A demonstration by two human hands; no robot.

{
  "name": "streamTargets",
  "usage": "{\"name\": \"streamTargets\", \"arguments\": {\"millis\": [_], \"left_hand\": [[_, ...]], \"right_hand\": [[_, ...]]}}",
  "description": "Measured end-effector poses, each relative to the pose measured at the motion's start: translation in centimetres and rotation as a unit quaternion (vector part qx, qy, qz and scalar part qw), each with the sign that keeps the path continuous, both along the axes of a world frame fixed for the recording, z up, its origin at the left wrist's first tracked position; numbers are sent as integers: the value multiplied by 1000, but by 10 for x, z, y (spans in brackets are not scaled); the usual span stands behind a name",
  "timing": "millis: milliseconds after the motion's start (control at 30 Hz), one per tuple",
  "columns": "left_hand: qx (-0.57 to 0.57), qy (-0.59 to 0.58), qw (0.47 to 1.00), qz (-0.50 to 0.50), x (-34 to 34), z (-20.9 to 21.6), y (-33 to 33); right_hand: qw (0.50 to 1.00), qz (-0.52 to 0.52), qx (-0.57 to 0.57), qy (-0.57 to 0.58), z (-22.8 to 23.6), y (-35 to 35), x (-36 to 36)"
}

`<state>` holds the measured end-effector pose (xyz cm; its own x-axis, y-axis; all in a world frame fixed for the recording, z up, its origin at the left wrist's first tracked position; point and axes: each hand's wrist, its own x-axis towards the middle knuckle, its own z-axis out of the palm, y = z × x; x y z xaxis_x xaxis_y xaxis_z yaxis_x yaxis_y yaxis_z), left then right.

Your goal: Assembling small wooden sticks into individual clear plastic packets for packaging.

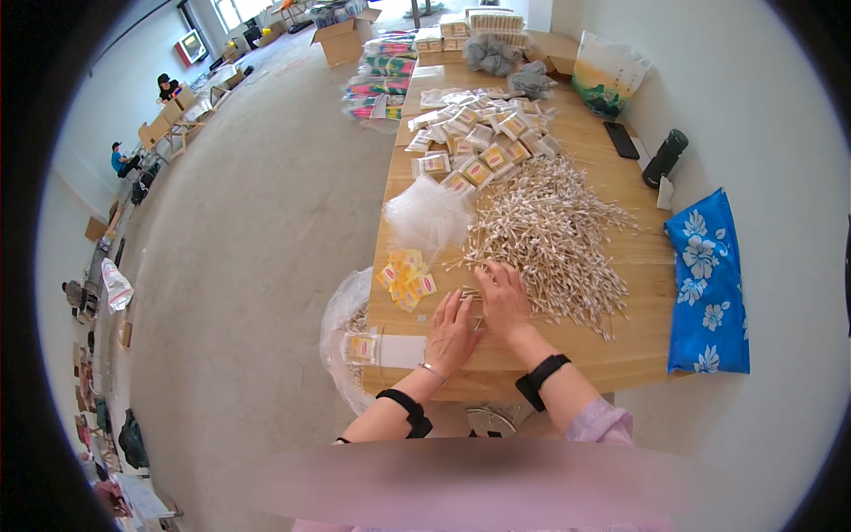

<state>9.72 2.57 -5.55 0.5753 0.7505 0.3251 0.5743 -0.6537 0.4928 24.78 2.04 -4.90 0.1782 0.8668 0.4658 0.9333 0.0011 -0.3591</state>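
A large heap of loose cotton swabs (554,239) spreads over the wooden table (647,355). At its near left edge my right hand (503,301) bends its fingers down over some swabs. Just beside it, my left hand (452,332) curls round the other side of the same few swabs, which show between the fingertips. My palms face down and hide most of what is held. To the left lie yellow printed cards (406,279) and a stack of clear plastic bags (427,217). A packed bag of swabs (359,348) rests at the table edge next to a white card (403,351).
Many filled swab packets (479,142) are piled beyond the heap. Along the wall are a blue flowered pillow-shaped package (707,284), a dark bottle (665,158), a phone (620,140) and a plastic sack (607,75). A clear bag (335,306) hangs off the table's left edge.
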Motion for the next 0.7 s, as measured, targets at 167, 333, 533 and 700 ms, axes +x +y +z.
{"name": "streamTargets", "arguments": {"millis": [167, 333, 533, 700], "left_hand": [[39, 9, 999, -7, 5, -15, 5], [41, 1, 999, 8, 0, -12, 6], [50, -54, 997, -6, 5, -16, 7], [33, -76, 997, -3, 1, -23, 7]], "right_hand": [[993, 24, -112, -31, -11, 26, 35], [991, -31, -129, -23, 5, 16, 41], [995, 42, 10, -95, -6, 62, 18], [990, 93, -72, -82, -9, 60, 27]]}}
